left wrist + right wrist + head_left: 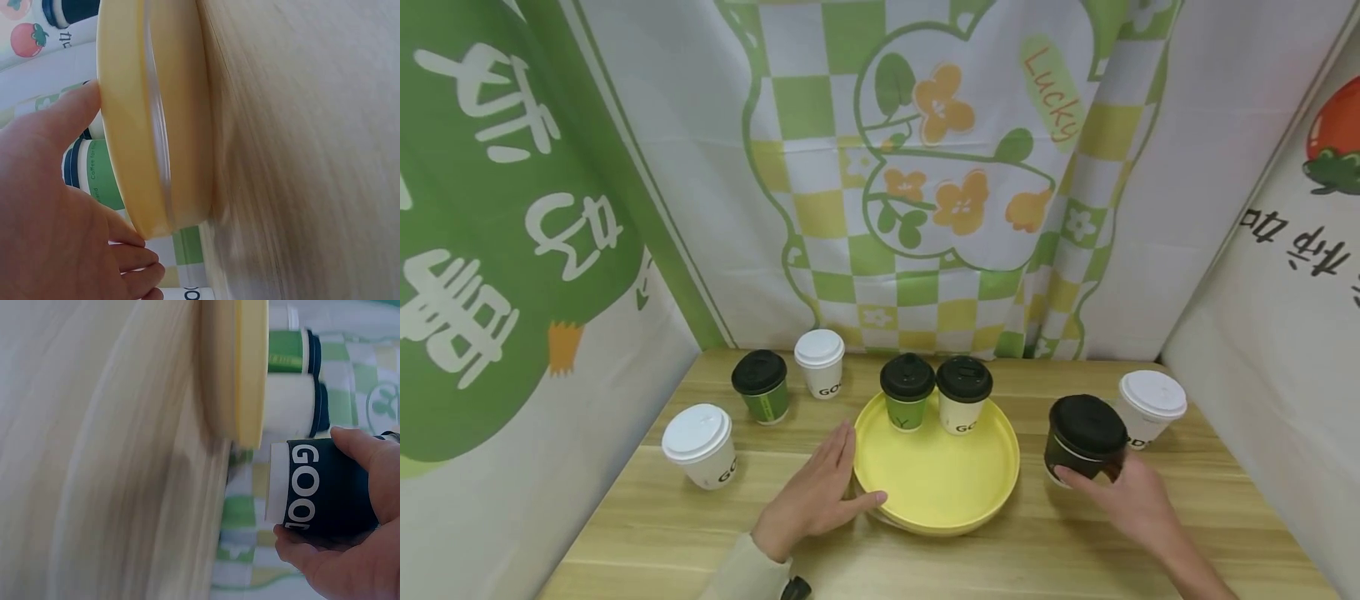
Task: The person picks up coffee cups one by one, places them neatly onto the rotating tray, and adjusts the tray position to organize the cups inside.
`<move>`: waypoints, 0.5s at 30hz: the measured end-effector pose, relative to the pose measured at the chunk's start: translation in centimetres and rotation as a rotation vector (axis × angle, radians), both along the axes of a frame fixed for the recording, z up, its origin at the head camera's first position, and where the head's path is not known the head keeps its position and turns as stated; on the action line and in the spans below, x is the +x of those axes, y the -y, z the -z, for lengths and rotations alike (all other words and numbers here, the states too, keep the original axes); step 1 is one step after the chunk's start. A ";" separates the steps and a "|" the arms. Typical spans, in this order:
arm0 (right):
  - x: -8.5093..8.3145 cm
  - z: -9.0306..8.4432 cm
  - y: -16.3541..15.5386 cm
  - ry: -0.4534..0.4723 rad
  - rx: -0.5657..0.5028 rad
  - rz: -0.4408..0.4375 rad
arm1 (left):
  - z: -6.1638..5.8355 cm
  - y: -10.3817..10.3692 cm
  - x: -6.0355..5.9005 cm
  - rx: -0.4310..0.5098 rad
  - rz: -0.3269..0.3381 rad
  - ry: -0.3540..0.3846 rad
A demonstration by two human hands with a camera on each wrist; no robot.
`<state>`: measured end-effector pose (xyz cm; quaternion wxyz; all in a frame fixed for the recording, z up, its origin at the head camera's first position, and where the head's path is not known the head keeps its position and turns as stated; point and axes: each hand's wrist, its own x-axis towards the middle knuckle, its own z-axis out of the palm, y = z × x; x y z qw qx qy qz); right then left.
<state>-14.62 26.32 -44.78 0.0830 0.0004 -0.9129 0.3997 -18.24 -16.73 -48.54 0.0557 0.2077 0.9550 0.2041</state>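
Observation:
My right hand (1138,500) grips a black coffee cup (1084,433) with a black lid, right of the tray. In the right wrist view its dark sleeve reads "GOO", and thumb and fingers wrap its sides; the white base appears off the table. My left hand (820,492) touches the left rim of a round yellow tray (936,508), fingers extended along the side and thumb at the front edge. On the tray's back part stand a green cup (906,408) and a white cup (961,414), both black-lidded, side by side.
At the left of the wooden table (700,550) stand a white cup (703,450), a green black-lidded cup (763,392) and another white cup (820,367). One more white-lidded cup (1150,404) stands behind the held one. Printed curtains (940,192) enclose the back and sides.

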 end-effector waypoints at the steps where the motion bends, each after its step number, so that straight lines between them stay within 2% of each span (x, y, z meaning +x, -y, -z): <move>1: -0.2 0.0 0.7 -0.015 -0.008 -0.015 | 0.0 0.0 0.0 0.002 -0.002 0.000; 5: -0.7 -0.2 3.2 -0.077 -0.042 -0.078 | 0.1 0.2 0.1 0.002 -0.005 -0.002; 8: -1.1 -0.1 5.1 -0.091 -0.082 -0.129 | 0.1 0.2 0.2 0.000 -0.002 0.000; 15: -2.2 0.7 9.6 -0.045 -0.192 -0.238 | 0.1 0.2 0.2 -0.006 -0.005 -0.004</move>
